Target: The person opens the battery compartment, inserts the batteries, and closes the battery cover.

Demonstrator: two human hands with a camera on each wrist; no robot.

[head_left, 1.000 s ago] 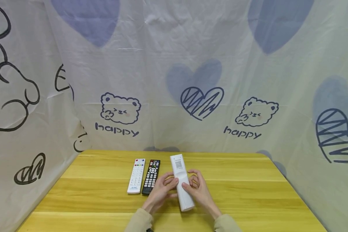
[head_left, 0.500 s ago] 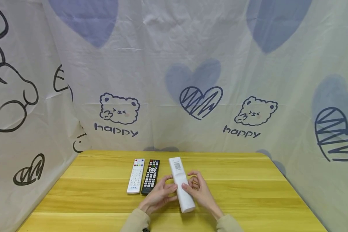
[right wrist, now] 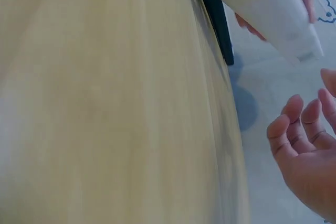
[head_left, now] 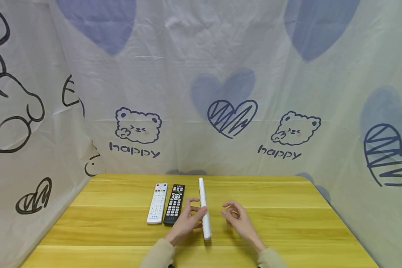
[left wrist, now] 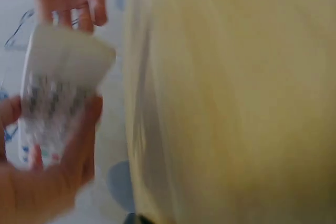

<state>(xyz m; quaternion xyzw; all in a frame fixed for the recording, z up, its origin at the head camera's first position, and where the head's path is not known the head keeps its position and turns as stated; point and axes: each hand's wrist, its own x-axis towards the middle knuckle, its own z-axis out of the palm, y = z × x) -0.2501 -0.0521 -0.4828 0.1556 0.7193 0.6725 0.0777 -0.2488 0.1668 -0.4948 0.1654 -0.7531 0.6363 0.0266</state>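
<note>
A white remote control (head_left: 204,214) is held edge-on above the table by my left hand (head_left: 185,223), the thumb on its near edge and fingers behind. In the left wrist view the buttoned face of the remote (left wrist: 58,93) appears, blurred; in the right wrist view its plain white back (right wrist: 278,14) shows. My right hand (head_left: 239,221) is apart from the remote, to its right, with fingers loosely bent and nothing between them. Another white remote (head_left: 157,204) and a black remote (head_left: 174,204) lie side by side on the table, left of my left hand.
The yellow wooden table (head_left: 288,216) spreads beneath both hands. Behind it and at both sides hangs a pale cloth (head_left: 187,152) printed with hearts and bears.
My right hand has let go of the white remote and moved a little right. In my left hand the remote has turned from its back facing up to standing on edge.
</note>
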